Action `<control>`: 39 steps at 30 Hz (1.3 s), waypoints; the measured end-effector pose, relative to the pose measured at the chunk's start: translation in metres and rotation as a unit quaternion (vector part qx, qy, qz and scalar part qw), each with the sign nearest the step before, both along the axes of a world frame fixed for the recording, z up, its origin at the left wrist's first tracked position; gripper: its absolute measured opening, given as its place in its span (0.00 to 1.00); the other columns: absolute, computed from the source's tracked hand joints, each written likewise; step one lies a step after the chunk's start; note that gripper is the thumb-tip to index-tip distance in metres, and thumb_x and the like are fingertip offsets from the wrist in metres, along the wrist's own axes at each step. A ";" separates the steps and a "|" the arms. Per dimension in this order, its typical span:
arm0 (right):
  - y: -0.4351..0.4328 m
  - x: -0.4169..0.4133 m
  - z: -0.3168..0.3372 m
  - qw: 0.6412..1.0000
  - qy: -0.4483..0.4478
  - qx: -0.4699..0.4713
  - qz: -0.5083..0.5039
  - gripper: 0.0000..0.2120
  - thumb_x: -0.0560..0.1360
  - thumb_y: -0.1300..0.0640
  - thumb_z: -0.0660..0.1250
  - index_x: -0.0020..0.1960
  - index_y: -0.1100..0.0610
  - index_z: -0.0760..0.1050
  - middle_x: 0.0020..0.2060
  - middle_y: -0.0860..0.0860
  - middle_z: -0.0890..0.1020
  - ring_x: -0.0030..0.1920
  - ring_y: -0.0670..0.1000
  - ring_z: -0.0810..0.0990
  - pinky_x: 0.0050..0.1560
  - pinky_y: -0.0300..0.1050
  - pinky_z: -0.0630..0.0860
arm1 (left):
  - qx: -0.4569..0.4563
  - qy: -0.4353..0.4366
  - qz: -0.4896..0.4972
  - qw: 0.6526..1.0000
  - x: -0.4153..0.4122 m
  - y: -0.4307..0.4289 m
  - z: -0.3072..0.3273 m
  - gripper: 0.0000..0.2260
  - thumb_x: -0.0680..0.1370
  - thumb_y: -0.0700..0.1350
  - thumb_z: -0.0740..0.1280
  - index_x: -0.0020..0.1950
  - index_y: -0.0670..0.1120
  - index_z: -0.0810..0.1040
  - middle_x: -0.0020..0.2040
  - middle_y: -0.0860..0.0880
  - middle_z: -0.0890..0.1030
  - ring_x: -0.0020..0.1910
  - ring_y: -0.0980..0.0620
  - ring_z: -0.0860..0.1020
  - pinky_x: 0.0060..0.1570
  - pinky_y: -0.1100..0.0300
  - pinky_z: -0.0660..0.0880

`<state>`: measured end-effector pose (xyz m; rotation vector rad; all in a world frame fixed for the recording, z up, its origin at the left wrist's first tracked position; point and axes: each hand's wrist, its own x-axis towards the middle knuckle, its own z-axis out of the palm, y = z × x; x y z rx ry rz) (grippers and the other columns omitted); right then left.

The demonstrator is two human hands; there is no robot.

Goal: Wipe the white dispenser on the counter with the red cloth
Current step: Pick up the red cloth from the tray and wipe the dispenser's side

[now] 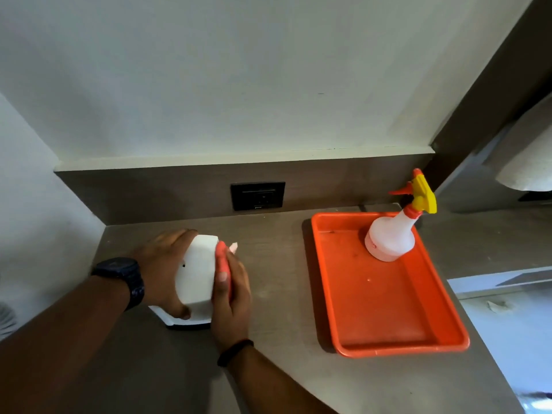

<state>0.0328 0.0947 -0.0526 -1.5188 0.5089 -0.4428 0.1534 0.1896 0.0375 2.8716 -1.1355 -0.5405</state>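
The white dispenser (197, 276) stands on the grey counter (268, 369) at the left, close to the corner wall. My left hand (162, 270), with a dark watch on the wrist, wraps its left side and grips it. My right hand (234, 297) presses the red cloth (222, 258) flat against the dispenser's right side. Most of the cloth is hidden under my palm; only a red edge and a pale tip show above my fingers.
An orange tray (388, 321) lies on the counter to the right, with a white spray bottle (391, 234) with a yellow and red trigger at its far end. A dark wall socket (257, 195) sits in the backsplash. A paper roll (528, 162) hangs at the right edge.
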 end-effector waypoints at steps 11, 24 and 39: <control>-0.010 0.029 0.005 0.995 0.034 0.086 -0.022 0.14 0.82 0.42 0.55 0.63 0.30 0.72 0.68 0.43 0.76 0.70 0.46 0.72 0.73 0.57 0.69 | 0.032 0.015 0.007 0.999 -0.002 -0.005 0.008 0.64 0.43 0.70 0.74 0.74 0.50 0.52 0.72 0.48 0.65 0.67 0.46 0.68 0.64 0.49 0.72; -0.021 0.034 0.020 0.994 0.012 -0.071 0.084 0.25 0.80 0.41 0.49 0.76 0.41 0.61 0.78 0.44 0.62 0.79 0.44 0.56 0.80 0.51 0.55 | -0.005 0.011 0.020 1.000 -0.003 0.003 0.002 0.62 0.42 0.70 0.74 0.71 0.52 0.57 0.68 0.49 0.70 0.61 0.48 0.72 0.57 0.52 0.74; -0.018 0.034 0.019 0.998 0.000 -0.042 0.049 0.23 0.79 0.37 0.51 0.72 0.38 0.66 0.73 0.43 0.71 0.74 0.43 0.65 0.76 0.53 0.64 | 0.014 0.010 0.026 1.000 -0.009 0.001 0.005 0.65 0.43 0.69 0.75 0.74 0.48 0.54 0.73 0.46 0.65 0.67 0.44 0.68 0.65 0.48 0.70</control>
